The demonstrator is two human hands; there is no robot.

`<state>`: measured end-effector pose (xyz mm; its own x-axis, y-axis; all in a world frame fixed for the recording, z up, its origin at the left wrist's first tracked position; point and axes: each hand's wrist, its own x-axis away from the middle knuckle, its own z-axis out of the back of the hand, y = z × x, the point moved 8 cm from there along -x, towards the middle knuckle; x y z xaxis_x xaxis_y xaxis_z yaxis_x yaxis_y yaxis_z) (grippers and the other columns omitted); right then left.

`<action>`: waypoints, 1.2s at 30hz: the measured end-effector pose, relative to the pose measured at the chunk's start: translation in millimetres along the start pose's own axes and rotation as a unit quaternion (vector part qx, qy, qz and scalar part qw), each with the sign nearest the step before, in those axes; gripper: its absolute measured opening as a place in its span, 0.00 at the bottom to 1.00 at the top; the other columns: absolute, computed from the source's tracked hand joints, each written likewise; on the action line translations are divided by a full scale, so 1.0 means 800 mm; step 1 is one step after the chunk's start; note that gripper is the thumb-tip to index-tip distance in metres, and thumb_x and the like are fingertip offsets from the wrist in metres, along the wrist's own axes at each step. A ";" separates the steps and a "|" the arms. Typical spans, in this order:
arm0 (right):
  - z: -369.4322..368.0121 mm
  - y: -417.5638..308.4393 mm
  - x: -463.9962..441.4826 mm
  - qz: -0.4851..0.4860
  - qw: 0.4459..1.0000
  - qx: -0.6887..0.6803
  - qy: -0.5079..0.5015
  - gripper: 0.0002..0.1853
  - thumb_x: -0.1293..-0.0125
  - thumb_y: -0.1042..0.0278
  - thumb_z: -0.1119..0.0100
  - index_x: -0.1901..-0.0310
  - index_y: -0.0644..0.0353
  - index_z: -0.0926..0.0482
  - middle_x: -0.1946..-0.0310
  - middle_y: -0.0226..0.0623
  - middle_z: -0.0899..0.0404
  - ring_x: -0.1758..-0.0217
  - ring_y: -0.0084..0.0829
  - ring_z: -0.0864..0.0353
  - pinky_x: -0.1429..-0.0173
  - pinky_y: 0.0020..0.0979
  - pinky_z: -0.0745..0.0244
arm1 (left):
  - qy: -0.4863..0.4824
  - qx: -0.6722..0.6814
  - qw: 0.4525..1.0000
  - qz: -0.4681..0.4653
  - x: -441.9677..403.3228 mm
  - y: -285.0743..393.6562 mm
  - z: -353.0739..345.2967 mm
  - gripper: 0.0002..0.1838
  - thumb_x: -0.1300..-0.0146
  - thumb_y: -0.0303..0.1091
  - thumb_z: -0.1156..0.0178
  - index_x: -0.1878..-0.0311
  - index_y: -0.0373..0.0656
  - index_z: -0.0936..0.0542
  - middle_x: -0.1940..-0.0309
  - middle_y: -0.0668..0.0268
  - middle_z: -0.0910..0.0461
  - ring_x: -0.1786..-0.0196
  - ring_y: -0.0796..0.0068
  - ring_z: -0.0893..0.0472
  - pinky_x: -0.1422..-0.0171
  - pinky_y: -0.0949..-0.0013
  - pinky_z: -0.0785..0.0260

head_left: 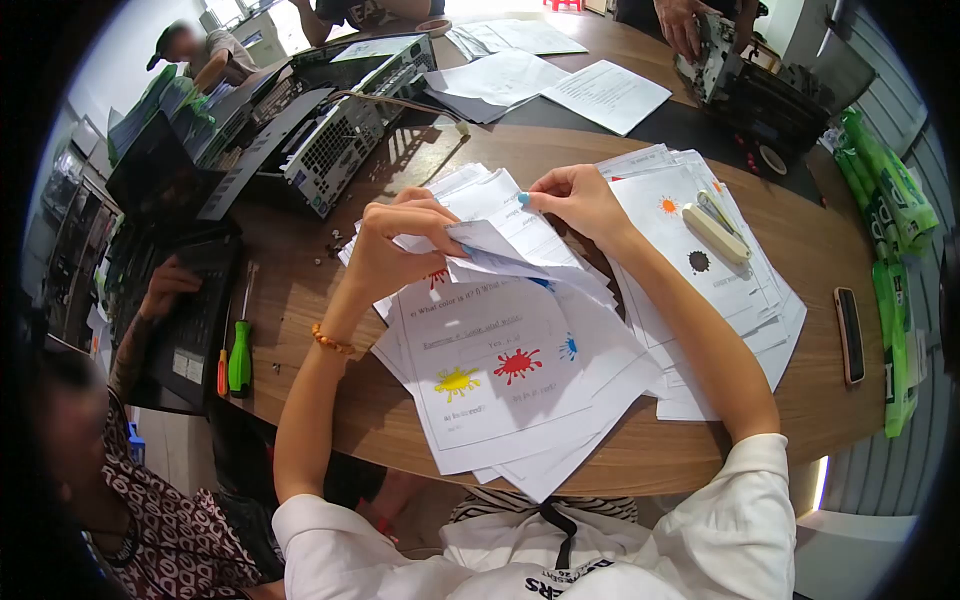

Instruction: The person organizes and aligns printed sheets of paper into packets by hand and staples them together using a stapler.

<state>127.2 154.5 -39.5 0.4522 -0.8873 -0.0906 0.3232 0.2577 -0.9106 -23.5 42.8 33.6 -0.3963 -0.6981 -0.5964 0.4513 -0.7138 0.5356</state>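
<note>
My left hand (405,238) pinches the lifted edge of some printed worksheets, which curl up over the pile beneath. At the upper right corner of the lifted sheets, my right hand (578,203) has thumb and fingertips closed on the paper. Below lies a stack of worksheets (490,420) with yellow, red and blue paint splats, its sheets fanned unevenly. To the right is a second worksheet pile (660,240), partly covered by my right forearm. On that pile rests a cream stapler (716,234). How many sheets each hand holds cannot be made out.
A phone (849,335) lies near the right edge beside green packages (890,220). An opened computer case (350,130), a laptop (180,290) and a green screwdriver (240,358) stand left. Loose papers (607,96) lie ahead. Other people sit left and work across the table.
</note>
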 end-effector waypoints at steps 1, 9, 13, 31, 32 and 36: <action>0.003 0.002 -0.002 0.001 1.000 -0.007 0.019 0.11 0.48 0.68 0.37 0.67 0.68 0.20 0.74 0.35 0.21 0.72 0.18 0.25 0.67 0.17 0.31 | -0.002 0.001 1.000 -0.001 0.001 -0.002 0.000 0.11 0.70 0.17 0.38 0.80 0.44 0.18 0.79 0.69 0.19 0.68 0.76 0.21 0.50 0.70 0.37; -0.003 -0.004 -0.002 0.010 0.999 0.001 -0.035 0.18 0.52 0.62 0.34 0.66 0.71 0.20 0.75 0.38 0.20 0.74 0.24 0.23 0.67 0.22 0.29 | 0.014 0.002 1.000 -0.002 0.003 -0.011 0.004 0.10 0.72 0.16 0.38 0.81 0.40 0.20 0.80 0.67 0.21 0.71 0.75 0.23 0.52 0.70 0.35; 0.004 -0.010 0.002 0.022 1.000 -0.007 0.001 0.13 0.51 0.65 0.37 0.69 0.67 0.19 0.76 0.40 0.20 0.75 0.24 0.23 0.68 0.23 0.29 | 0.031 0.013 0.999 0.019 0.006 -0.020 0.008 0.08 0.70 0.16 0.38 0.81 0.38 0.21 0.80 0.67 0.21 0.71 0.76 0.24 0.55 0.73 0.34; -0.043 -0.075 0.027 0.141 0.969 -0.081 -0.185 0.16 0.37 0.73 0.50 0.48 0.66 0.32 0.61 0.32 0.24 0.60 0.17 0.27 0.56 0.21 0.29 | 0.047 -0.086 0.986 0.135 0.007 -0.036 0.004 0.32 0.52 0.22 0.37 0.40 0.46 0.31 0.51 0.60 0.27 0.55 0.75 0.29 0.53 0.71 0.35; -0.043 -0.074 0.026 0.169 0.967 -0.060 -0.180 0.17 0.38 0.75 0.50 0.47 0.65 0.33 0.60 0.33 0.24 0.58 0.17 0.26 0.54 0.20 0.29 | 0.069 -0.211 0.971 0.090 0.005 -0.023 0.009 0.32 0.53 0.24 0.36 0.41 0.45 0.31 0.50 0.60 0.29 0.54 0.72 0.30 0.52 0.66 0.36; 0.004 -0.076 0.009 0.154 0.961 -0.210 -0.093 0.18 0.38 0.75 0.49 0.46 0.65 0.34 0.57 0.36 0.25 0.56 0.21 0.25 0.52 0.23 0.28 | 0.277 -0.342 0.896 0.060 0.015 0.004 0.064 0.33 0.50 0.37 0.35 0.40 0.41 0.34 0.46 0.60 0.32 0.45 0.65 0.34 0.43 0.55 0.42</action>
<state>113.5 133.6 16.1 0.6255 -0.7006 -0.3434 -0.1957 0.2852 -0.9383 -67.9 29.3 58.7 0.0601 -0.4975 -0.8654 0.9235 -0.3013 0.2374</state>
